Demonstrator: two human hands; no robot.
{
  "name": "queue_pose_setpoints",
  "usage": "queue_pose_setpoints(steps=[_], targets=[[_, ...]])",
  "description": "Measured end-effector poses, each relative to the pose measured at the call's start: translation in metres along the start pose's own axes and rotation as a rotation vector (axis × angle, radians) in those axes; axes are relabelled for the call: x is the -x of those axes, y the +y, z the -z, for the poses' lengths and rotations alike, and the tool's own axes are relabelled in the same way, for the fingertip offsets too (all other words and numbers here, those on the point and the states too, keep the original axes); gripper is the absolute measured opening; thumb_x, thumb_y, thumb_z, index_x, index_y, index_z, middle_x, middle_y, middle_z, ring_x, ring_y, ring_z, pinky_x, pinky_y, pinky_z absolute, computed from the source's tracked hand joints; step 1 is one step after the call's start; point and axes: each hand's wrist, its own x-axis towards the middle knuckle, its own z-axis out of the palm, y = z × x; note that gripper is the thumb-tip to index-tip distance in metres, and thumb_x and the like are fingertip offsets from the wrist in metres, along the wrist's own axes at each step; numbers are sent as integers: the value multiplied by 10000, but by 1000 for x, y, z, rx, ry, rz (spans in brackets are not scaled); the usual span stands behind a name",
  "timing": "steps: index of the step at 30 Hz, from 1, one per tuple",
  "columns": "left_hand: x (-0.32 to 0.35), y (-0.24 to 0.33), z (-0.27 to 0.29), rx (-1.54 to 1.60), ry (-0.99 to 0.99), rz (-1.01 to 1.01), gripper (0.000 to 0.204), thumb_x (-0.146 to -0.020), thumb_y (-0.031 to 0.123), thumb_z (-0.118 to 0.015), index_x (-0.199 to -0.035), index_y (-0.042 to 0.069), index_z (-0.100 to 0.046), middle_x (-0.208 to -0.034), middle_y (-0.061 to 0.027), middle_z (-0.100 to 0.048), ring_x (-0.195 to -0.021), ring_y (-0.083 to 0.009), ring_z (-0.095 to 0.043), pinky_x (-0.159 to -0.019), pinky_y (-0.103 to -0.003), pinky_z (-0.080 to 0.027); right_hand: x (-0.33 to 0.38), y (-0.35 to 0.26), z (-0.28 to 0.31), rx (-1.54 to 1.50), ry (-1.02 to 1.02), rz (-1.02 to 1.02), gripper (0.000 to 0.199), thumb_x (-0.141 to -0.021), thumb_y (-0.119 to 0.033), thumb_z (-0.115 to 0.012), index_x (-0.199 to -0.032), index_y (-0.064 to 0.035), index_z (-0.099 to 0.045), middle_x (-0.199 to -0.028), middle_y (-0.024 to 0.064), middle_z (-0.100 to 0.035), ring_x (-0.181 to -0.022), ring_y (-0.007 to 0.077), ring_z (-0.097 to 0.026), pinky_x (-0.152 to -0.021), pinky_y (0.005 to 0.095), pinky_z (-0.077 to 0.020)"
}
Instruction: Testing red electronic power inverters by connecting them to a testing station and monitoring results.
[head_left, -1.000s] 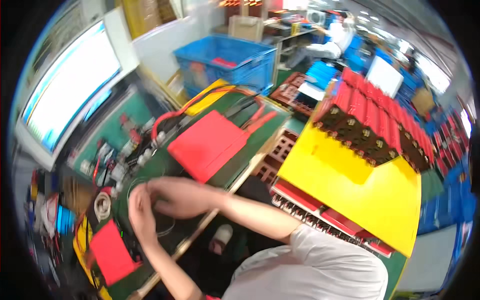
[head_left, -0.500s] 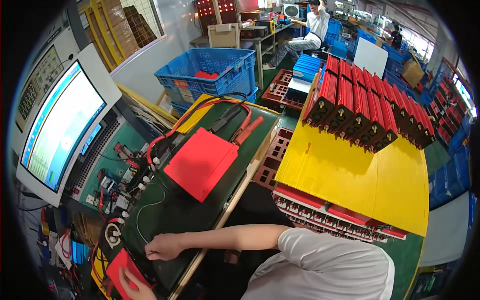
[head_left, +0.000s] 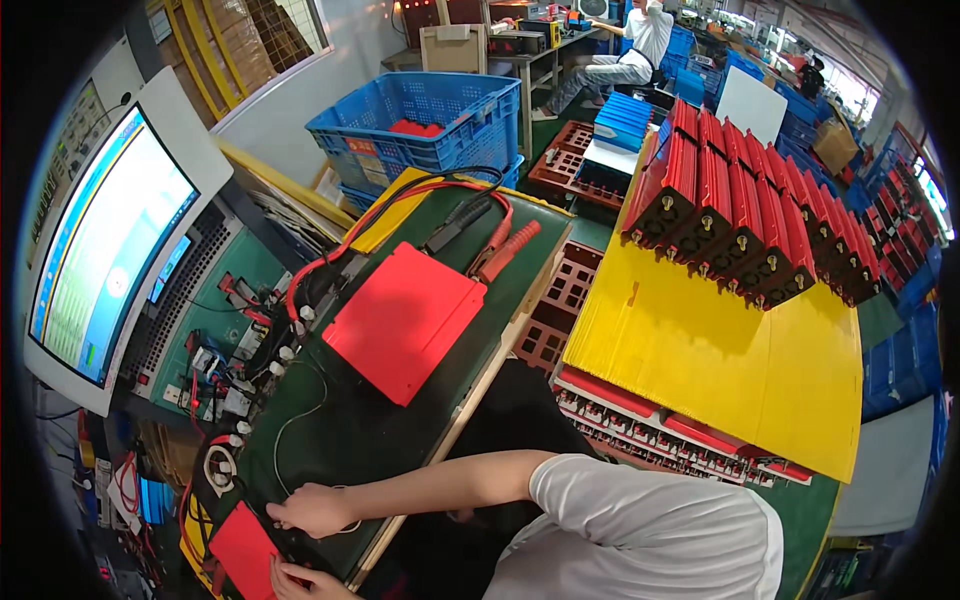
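The small red plate (head_left: pixel 240 550) lies at the near left corner of the dark green surface (head_left: pixel 380 440), at about seven o'clock in our view, and both our hands are on it. Our right hand (head_left: pixel 312 510) rests at its upper right edge, its fingers (head_left: pixel 280 518) curled down against the surface beside a thin white wire (head_left: pixel 300 420); whether they pinch anything we cannot tell. Our left hand (head_left: pixel 305 580) touches the plate's lower edge at six o'clock, half cut off by the rim of the view, so its grip cannot be read either.

Toward twelve o'clock from the plate, well apart from it, a large red flat case (head_left: pixel 405 320) lies tilted on the same surface. Beyond that case, red and black clamp leads (head_left: pixel 480 235) trail across a yellow sheet. At nine o'clock stands a lit monitor (head_left: pixel 105 250), with a rack of terminals and small connectors (head_left: pixel 235 340) between it and the surface, crowding the left edge close to our hands.

At three o'clock a broad yellow board (head_left: pixel 720 370) carries a row of red battery packs (head_left: pixel 760 220). At twelve o'clock stands a blue crate (head_left: pixel 430 125), and farther off a seated person (head_left: pixel 625 50) is at a desk.
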Motion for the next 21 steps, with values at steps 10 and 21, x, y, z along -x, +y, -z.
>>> queue_pose_setpoints(steps=[10,21], targets=[[31,-18,-12,41,133,280,371,-1167,193,-469,-1179,-66,-735,-1151,-192,-762,-1065,-382,-690,-991,-487,-518,-61,20,48,-17,-227,142,279,-758,-138,-749,-1005,-30,-678,-891,235,-728,-878,458,-718,-746,548,-561],[14,7,1,34,107,364,457,-1167,229,-344,-1173,-4,-737,-1192,-138,-753,-1189,-336,-619,-1146,-471,-398,-52,27,47,-116,-197,-65,159,-998,-128,-684,-1070,10,-649,-906,169,-778,-893,330,-770,-815,431,-582]])
